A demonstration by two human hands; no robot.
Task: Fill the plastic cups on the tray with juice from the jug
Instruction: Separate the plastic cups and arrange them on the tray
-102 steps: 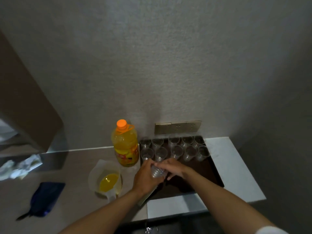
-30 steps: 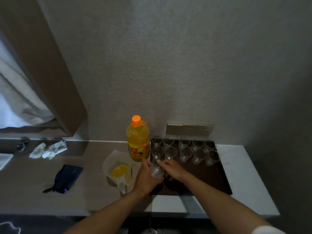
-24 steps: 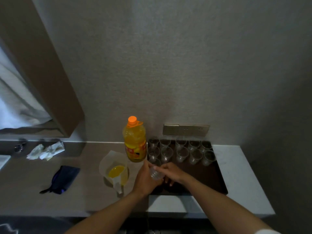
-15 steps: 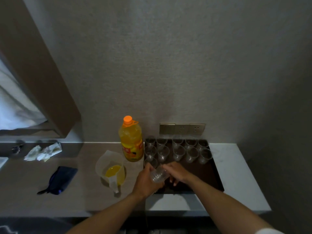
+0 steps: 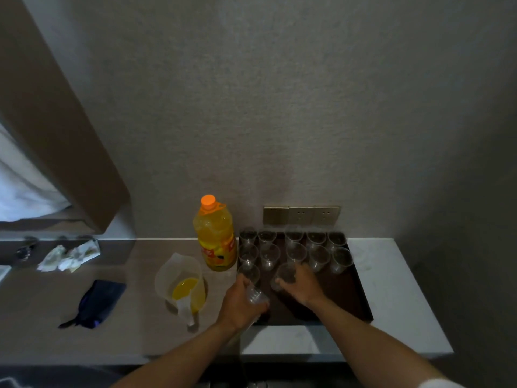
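Over tray, left grip curled round stacked cups, right grip holding one cup

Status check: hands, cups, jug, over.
Left hand grips stacked cups; right hand sets one cup on tray. Cups all empty. Jug untouched, part full. Nothing blocking.

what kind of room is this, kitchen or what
Probably a hotel or guest room rather than a kitchen: a narrow built-in counter against a textured wall, a brass socket panel above it, and white curtain fabric at left.
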